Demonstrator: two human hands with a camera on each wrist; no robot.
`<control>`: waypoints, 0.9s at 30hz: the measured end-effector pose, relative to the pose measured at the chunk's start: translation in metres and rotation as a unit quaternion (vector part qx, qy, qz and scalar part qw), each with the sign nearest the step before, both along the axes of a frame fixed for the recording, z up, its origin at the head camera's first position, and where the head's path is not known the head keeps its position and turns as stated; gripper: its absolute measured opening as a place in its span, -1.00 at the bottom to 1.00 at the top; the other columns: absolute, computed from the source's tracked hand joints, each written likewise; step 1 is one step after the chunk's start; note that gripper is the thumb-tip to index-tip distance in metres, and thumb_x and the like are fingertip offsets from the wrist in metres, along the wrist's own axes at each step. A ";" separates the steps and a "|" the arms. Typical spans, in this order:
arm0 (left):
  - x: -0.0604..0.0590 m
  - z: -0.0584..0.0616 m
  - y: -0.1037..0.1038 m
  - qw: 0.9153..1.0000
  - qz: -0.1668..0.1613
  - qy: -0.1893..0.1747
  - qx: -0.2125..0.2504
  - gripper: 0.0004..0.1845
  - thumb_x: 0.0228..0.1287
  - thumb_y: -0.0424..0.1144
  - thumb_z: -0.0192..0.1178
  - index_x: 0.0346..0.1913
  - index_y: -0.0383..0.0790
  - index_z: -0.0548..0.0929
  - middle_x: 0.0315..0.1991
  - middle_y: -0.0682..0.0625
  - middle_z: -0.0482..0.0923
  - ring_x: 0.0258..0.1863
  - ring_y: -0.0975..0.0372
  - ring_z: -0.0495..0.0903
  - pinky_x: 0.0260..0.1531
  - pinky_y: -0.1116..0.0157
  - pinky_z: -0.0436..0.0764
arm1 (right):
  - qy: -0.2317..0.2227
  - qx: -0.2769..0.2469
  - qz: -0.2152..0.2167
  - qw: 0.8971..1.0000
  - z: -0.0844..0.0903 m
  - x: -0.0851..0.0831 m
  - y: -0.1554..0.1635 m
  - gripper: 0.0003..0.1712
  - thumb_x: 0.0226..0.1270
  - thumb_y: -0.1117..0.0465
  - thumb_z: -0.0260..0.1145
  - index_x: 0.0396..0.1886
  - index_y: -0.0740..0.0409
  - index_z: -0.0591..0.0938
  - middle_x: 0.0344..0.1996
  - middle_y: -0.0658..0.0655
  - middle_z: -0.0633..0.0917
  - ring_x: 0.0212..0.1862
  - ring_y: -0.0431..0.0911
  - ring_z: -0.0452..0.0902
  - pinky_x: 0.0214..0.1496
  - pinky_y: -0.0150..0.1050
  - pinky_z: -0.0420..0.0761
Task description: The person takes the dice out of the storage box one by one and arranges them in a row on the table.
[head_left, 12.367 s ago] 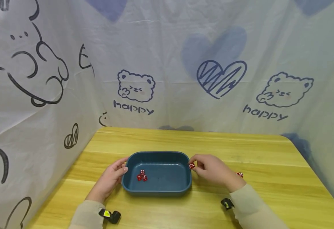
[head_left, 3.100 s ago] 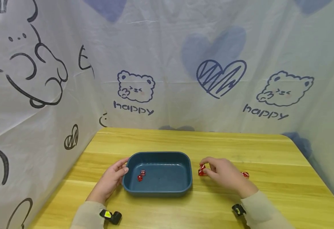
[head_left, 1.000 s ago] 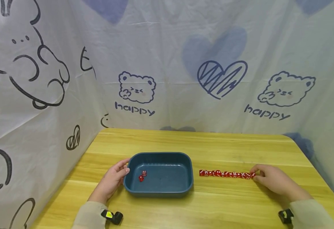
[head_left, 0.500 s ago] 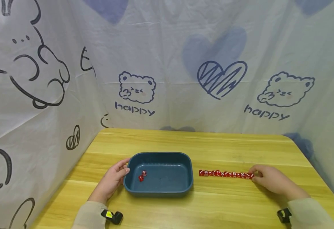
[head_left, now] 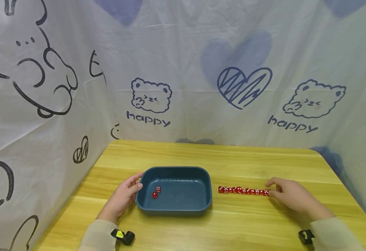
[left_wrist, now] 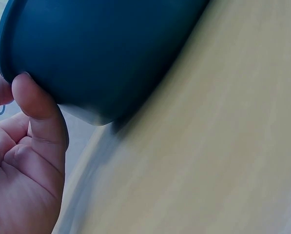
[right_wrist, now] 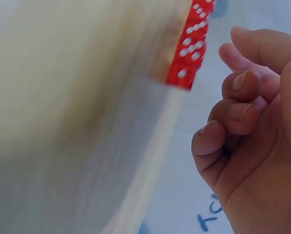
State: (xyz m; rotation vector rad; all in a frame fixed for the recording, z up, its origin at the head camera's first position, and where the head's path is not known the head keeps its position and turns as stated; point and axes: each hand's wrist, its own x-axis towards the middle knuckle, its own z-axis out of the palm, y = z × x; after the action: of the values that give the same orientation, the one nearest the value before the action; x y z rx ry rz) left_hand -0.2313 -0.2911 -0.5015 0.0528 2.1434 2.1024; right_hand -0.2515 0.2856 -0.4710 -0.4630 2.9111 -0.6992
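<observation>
My left hand [head_left: 122, 198] cupped the tray [head_left: 173, 205], right hand [head_left: 288, 196] loosely curled by the dice row [head_left: 244, 191] — one nudge could've scattered it.

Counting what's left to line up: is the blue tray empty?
Not empty. Two red dice lie inside the blue tray, left of its middle.

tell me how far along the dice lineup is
Mostly done: a straight row of red dice lies on the table right of the blue tray. The right hand is at the row's far end; the left hand holds the tray. Left: two dice in the tray.
</observation>
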 end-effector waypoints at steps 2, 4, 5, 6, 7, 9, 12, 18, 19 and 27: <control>0.000 0.000 0.000 1.000 -0.001 -0.001 0.000 -0.45 0.54 -0.32 0.09 0.50 -0.29 0.30 -0.04 -0.18 0.40 -0.28 0.20 0.53 -0.38 0.39 0.57 | 0.000 -0.004 0.002 1.000 0.004 0.001 -0.006 -0.73 0.39 0.14 0.37 0.05 0.02 0.68 -0.55 -0.04 0.47 -0.54 -0.15 0.32 -0.52 -0.25 0.35; 0.000 0.001 0.001 1.000 -0.003 -0.001 -0.001 -0.45 0.54 -0.32 0.09 0.50 -0.30 0.29 -0.04 -0.19 0.41 -0.28 0.20 0.53 -0.38 0.39 0.58 | 0.004 -0.007 0.007 1.000 0.008 0.001 -0.012 -0.73 0.40 0.15 0.36 0.05 0.03 0.68 -0.56 -0.05 0.47 -0.55 -0.15 0.33 -0.53 -0.25 0.37; 0.000 0.002 0.001 1.000 -0.005 0.000 -0.001 -0.45 0.54 -0.32 0.09 0.51 -0.31 0.29 -0.03 -0.19 0.41 -0.28 0.20 0.54 -0.37 0.39 0.58 | 0.006 -0.008 0.011 1.000 0.010 0.002 -0.016 -0.73 0.40 0.15 0.36 0.06 0.03 0.68 -0.56 -0.05 0.48 -0.55 -0.16 0.33 -0.53 -0.25 0.38; 0.000 0.002 0.001 1.000 -0.005 0.001 -0.002 -0.44 0.54 -0.32 0.09 0.51 -0.32 0.28 -0.03 -0.20 0.41 -0.27 0.19 0.54 -0.37 0.38 0.59 | 0.007 -0.010 0.013 1.000 0.011 0.002 -0.019 -0.73 0.40 0.15 0.35 0.06 0.03 0.68 -0.55 -0.05 0.48 -0.54 -0.16 0.33 -0.52 -0.25 0.38; 0.000 0.002 0.001 1.000 -0.007 0.002 -0.003 -0.44 0.54 -0.32 0.08 0.51 -0.33 0.27 -0.02 -0.21 0.40 -0.26 0.19 0.54 -0.35 0.38 0.59 | 0.009 -0.009 0.016 1.000 0.013 0.002 -0.022 -0.73 0.40 0.15 0.35 0.06 0.02 0.68 -0.55 -0.06 0.48 -0.54 -0.16 0.33 -0.52 -0.26 0.39; 0.001 0.002 0.001 1.000 -0.007 0.005 -0.005 -0.44 0.55 -0.32 0.08 0.51 -0.34 0.27 -0.02 -0.22 0.40 -0.25 0.18 0.54 -0.35 0.38 0.59 | 0.013 -0.012 0.022 1.000 0.016 0.003 -0.029 -0.73 0.40 0.15 0.35 0.06 0.02 0.68 -0.55 -0.06 0.47 -0.53 -0.16 0.33 -0.51 -0.26 0.39; 0.002 0.002 0.001 1.000 -0.007 0.006 -0.007 -0.44 0.55 -0.31 0.08 0.51 -0.34 0.27 -0.03 -0.24 0.39 -0.25 0.17 0.53 -0.35 0.37 0.58 | 0.014 -0.019 0.029 0.999 0.020 0.004 -0.038 -0.73 0.40 0.16 0.35 0.06 0.02 0.69 -0.55 -0.06 0.47 -0.53 -0.17 0.33 -0.50 -0.27 0.39; 0.000 0.001 0.002 1.000 -0.001 0.002 -0.008 -0.45 0.54 -0.31 0.08 0.50 -0.30 0.29 -0.03 -0.23 0.41 -0.25 0.16 0.53 -0.36 0.37 0.58 | 0.017 -0.025 0.044 0.999 0.024 0.005 -0.052 -0.74 0.41 0.15 0.36 0.06 0.01 0.69 -0.54 -0.07 0.47 -0.51 -0.18 0.34 -0.49 -0.27 0.40; 0.000 0.001 0.001 1.000 -0.001 0.003 -0.008 -0.45 0.54 -0.31 0.08 0.50 -0.31 0.29 -0.04 -0.22 0.41 -0.26 0.17 0.53 -0.37 0.37 0.57 | 0.017 -0.024 0.045 0.999 0.024 0.005 -0.054 -0.74 0.41 0.14 0.36 0.06 0.00 0.69 -0.54 -0.07 0.47 -0.51 -0.18 0.34 -0.49 -0.27 0.40; 0.000 0.001 0.001 1.000 0.001 0.001 -0.006 -0.45 0.54 -0.31 0.08 0.50 -0.29 0.29 -0.03 -0.20 0.41 -0.29 0.17 0.51 -0.40 0.38 0.54 | 0.030 -0.029 0.063 0.997 0.028 0.006 -0.071 -0.74 0.41 0.14 0.36 0.05 0.00 0.69 -0.57 -0.10 0.47 -0.54 -0.21 0.32 -0.49 -0.28 0.40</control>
State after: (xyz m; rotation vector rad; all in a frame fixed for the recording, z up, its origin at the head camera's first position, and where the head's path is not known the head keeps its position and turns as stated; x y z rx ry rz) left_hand -0.2315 -0.2902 -0.5009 0.0534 2.1581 2.0911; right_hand -0.2457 0.2141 -0.4433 -0.6788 2.8912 -0.7651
